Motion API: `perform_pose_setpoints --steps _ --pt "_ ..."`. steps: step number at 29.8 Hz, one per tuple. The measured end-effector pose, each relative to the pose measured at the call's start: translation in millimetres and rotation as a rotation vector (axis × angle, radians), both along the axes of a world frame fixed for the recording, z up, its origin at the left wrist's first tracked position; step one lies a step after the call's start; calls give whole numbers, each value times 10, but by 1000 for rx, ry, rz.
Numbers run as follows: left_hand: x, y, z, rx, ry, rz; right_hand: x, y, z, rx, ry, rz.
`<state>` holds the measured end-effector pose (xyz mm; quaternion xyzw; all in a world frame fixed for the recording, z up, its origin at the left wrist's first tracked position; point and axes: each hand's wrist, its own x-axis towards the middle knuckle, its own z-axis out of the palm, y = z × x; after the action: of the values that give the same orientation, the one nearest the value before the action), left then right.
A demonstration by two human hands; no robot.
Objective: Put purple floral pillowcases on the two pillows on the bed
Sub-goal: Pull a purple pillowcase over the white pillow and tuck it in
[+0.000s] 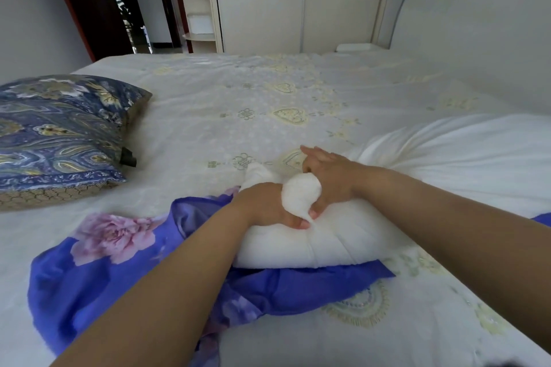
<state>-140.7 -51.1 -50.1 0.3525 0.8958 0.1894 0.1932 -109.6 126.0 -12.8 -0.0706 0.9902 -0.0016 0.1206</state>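
The white pillow (328,235) lies on the bed (238,92), and everything here is best placed from it. Both hands are on its near end, which is squeezed into a bunch. The left hand (265,205) grips that end from the left: its fingers are curled down into the stuffing, and the thumb tip shows at the front of the bunch. The right hand (328,179) grips from the right, thumb hooked under a rounded lump of filling that bulges up between the two hands; its fingers (313,153) on the far side lie nearly straight, pointing away across the bed. The thumbs almost meet at the front of the lump.

The rest of the pillow runs off to the right, plump and creased toward the pinch.

Under the pillow and spreading out to its left lies the purple pillowcase (119,265), crumpled, with a large pink flower printed on it; a strip of it also shows along the pillow's near side. The pillow rests on the cloth, not inside it.

Well to the left of the white pillow sits a second pillow (59,134) in a dark blue patterned cover. Beyond the white pillow, to the right, stands the white headboard (462,9).
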Motion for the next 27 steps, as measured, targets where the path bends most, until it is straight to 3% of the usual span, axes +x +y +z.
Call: perform_pose_setpoints --steps 6,10,13,22,25,27 --pt "156 40 -11 -35 311 82 -287 38 -156 108 -122 -3" --pt "186 21 -61 22 318 230 -308 -33 -130 -3 -263 -94" --pt "315 -3 -56 44 364 254 -226 -66 -120 -8 -352 -36" --pt "492 -291 238 -10 696 278 296 -90 223 55 -122 -28" --pt "515 -568 381 -35 865 503 446 1 204 64 25 -38" --pt "511 -806 460 -188 777 644 493 10 190 -37 17 -58"
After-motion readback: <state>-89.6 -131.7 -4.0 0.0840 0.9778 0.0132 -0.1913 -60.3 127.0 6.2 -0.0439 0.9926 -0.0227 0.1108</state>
